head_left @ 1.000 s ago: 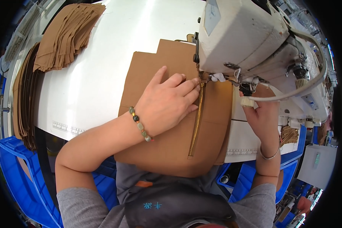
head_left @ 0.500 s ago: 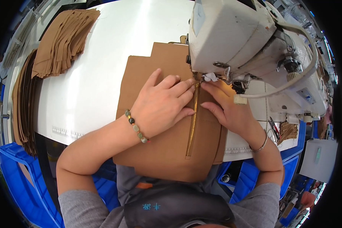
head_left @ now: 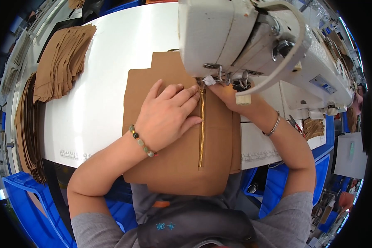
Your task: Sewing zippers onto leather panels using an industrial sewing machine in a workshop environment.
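Observation:
A brown fabric panel (head_left: 173, 161) lies under the sewing machine (head_left: 227, 37) and hangs over the table's near edge toward my lap. A brass-toothed zipper (head_left: 201, 132) runs down it from the needle area. My left hand (head_left: 165, 113) rests flat on the panel left of the zipper, fingers spread, fingertips close to the presser foot (head_left: 201, 81). My right hand (head_left: 231, 97) reaches in from the right, beneath the machine head and beside the zipper's upper end. Machine parts hide its fingers. A small white scrap (head_left: 210, 80) sits by the needle area.
Stacks of brown fabric pieces (head_left: 64, 62) lie at the table's left. Blue bins (head_left: 33, 206) stand below the table on both sides. To the right are red-handled scissors (head_left: 295, 124) and small brown pieces (head_left: 313, 128). A ruler strip (head_left: 258, 156) marks the front edge.
My right hand has gone farther under the machine head, and its thumb no longer shows beside the zipper. My left hand keeps its flat pose. The whole view has shifted somewhat.

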A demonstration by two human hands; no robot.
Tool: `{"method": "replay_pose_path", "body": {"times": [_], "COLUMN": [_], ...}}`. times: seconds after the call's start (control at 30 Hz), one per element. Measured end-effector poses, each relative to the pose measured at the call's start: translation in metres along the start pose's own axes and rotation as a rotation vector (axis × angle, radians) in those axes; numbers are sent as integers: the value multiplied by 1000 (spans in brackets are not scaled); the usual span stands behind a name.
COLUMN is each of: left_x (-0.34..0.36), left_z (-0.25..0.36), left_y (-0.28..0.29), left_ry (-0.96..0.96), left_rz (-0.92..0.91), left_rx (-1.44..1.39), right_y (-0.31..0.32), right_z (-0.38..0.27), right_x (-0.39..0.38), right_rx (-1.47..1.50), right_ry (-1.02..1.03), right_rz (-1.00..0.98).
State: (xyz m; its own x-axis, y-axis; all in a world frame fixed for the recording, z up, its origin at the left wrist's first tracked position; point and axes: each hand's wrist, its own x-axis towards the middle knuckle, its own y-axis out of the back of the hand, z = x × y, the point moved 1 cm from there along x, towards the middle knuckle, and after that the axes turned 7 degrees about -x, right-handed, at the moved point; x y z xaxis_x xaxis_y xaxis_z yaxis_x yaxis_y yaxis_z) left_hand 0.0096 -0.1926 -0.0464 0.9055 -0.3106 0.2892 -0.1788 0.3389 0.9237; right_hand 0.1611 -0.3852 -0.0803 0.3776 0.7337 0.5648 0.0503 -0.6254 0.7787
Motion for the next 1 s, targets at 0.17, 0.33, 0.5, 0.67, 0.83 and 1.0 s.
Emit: {"method": "replay_pose_path", "body": {"times": [0.17,0.33,0.5,0.67,0.83,1.0], "left_x": [0,-1,0,1,2,2], "left_z": [-1,-1,1,0,-1,0], "left_y": [0,-2,-2,-1,-1,1], "left_ry": [-8,-14,-36,-68,-77,-65], "left_rz": [2,28,52,72,79,65], "left_rx": [9,13,-9,-23,-53,-37], "right_y": [21,32,24,33,39,23], "right_z": [-30,-70,-80,-77,-71,-66], "right_x": [-3,-11,-8,-6,-10,-7], "right_rx": [-432,-236,170,318,-387,-568], "right_ry": [203,-57,-400,-360,-63,117], "right_rz": [-32,-158,-220,-188,-159,-169]}}
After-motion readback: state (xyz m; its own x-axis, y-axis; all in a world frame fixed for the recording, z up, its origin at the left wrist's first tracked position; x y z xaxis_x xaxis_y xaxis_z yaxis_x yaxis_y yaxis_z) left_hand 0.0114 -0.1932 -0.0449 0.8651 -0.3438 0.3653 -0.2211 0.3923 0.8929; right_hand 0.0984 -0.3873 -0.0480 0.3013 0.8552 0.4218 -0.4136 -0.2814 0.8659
